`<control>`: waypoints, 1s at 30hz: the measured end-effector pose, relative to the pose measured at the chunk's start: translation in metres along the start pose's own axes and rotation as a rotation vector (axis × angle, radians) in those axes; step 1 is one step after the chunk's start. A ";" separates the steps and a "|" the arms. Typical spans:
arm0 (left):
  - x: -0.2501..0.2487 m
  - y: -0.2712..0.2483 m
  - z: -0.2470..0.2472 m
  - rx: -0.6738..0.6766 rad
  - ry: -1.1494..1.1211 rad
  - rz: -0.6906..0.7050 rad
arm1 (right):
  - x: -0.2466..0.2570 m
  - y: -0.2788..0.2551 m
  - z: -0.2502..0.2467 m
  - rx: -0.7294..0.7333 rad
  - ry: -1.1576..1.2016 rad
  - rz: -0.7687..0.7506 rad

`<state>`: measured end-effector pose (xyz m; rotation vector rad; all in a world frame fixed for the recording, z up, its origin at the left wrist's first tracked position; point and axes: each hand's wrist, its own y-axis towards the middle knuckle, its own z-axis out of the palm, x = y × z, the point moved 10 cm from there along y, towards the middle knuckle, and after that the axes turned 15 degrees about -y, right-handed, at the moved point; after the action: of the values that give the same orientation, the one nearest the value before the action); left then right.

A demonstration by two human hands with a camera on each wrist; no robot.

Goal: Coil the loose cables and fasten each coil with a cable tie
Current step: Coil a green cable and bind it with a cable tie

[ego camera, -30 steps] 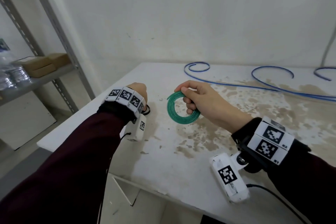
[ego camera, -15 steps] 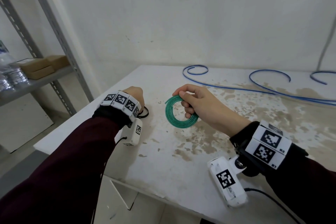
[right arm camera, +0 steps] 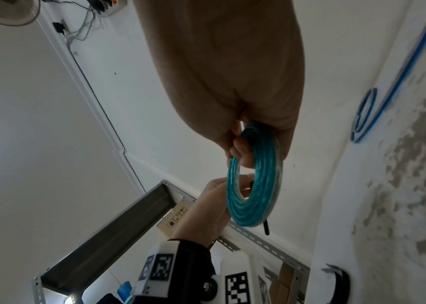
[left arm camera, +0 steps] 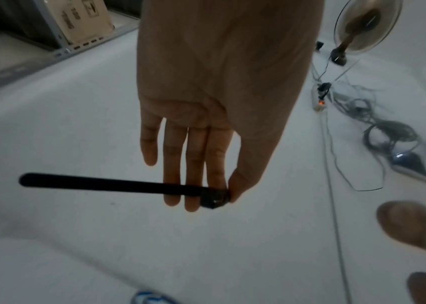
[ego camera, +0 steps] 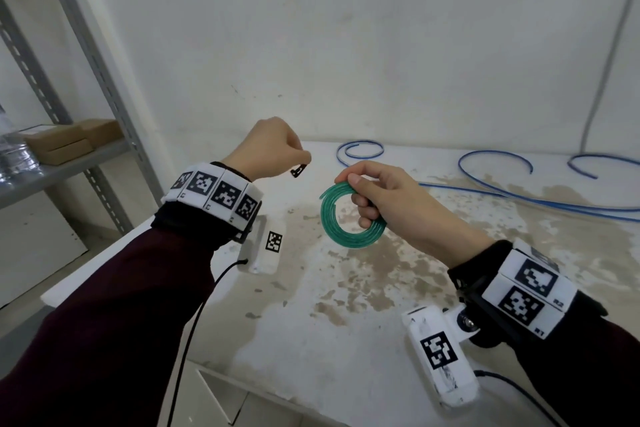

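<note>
My right hand (ego camera: 374,194) holds a small green cable coil (ego camera: 346,218) upright above the table, thumb and fingers pinching its upper right side; the right wrist view shows the coil (right arm camera: 256,176) edge-on under the fingers. My left hand (ego camera: 273,152) is raised to the left of the coil and pinches a black cable tie (ego camera: 298,170) by its head. In the left wrist view the black cable tie (left arm camera: 113,185) sticks out straight to the left from between thumb and forefinger. A loose blue cable (ego camera: 519,198) lies in curves along the far side of the table.
The white table (ego camera: 346,340) is stained brown at its middle and right. A grey metal shelf (ego camera: 62,163) with cardboard boxes stands to the left. Another black cable tie (right arm camera: 336,277) lies on the table near the left edge. A wall rises behind the table.
My left hand has lifted off the table's left edge with a black cable tie and come up towards the coil. The right hand keeps the green coil in about the same place.
</note>
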<state>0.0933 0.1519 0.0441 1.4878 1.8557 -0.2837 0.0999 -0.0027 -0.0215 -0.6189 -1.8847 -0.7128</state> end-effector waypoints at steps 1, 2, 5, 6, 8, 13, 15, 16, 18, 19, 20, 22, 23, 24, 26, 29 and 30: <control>-0.013 0.001 0.000 -0.025 -0.044 0.033 | 0.001 -0.002 -0.006 -0.003 -0.009 -0.007; -0.026 0.001 0.002 -0.043 -0.087 0.070 | 0.002 -0.004 -0.014 -0.010 -0.021 -0.016; -0.059 0.005 0.014 -0.055 -0.266 0.163 | 0.008 -0.011 -0.042 -0.052 -0.054 -0.046; -0.069 0.006 0.020 -0.054 -0.343 0.176 | 0.010 -0.013 -0.052 -0.063 -0.061 -0.057; -0.088 0.007 0.036 -0.040 -0.548 0.185 | 0.014 -0.017 -0.070 -0.070 -0.079 -0.081; -0.134 0.003 0.079 0.008 -1.049 0.154 | 0.026 -0.027 -0.120 -0.141 -0.223 -0.154; -0.147 0.006 0.091 0.028 -1.205 0.120 | 0.031 -0.030 -0.142 -0.192 -0.290 -0.176; -0.153 0.007 0.096 0.035 -1.277 0.105 | 0.034 -0.031 -0.152 -0.221 -0.324 -0.188; -0.163 0.012 0.106 0.034 -1.410 0.071 | 0.037 -0.036 -0.171 -0.283 -0.382 -0.209; -0.166 0.015 0.110 0.027 -1.458 0.059 | 0.038 -0.038 -0.178 -0.308 -0.402 -0.214; -0.168 0.017 0.114 0.023 -1.482 0.053 | 0.038 -0.040 -0.185 -0.327 -0.418 -0.215; -0.172 0.020 0.123 0.038 -1.432 0.060 | 0.038 -0.042 -0.194 -0.354 -0.440 -0.211; -0.175 0.021 0.129 0.063 -1.374 0.071 | 0.038 -0.043 -0.198 -0.366 -0.452 -0.208; -0.178 0.021 0.136 0.093 -1.317 0.086 | 0.037 -0.044 -0.201 -0.375 -0.463 -0.204; -0.182 0.021 0.144 0.122 -1.251 0.111 | 0.036 -0.045 -0.204 -0.383 -0.475 -0.197; -0.178 0.023 0.145 0.096 -1.232 0.120 | 0.036 -0.045 -0.203 -0.376 -0.483 -0.195; -0.178 0.022 0.145 0.105 -1.218 0.132 | 0.036 -0.045 -0.203 -0.379 -0.482 -0.197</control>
<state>0.1824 -0.0597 0.0630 1.0561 0.7601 -0.9706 0.1804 -0.1742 0.0713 -0.9143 -2.2941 -1.1437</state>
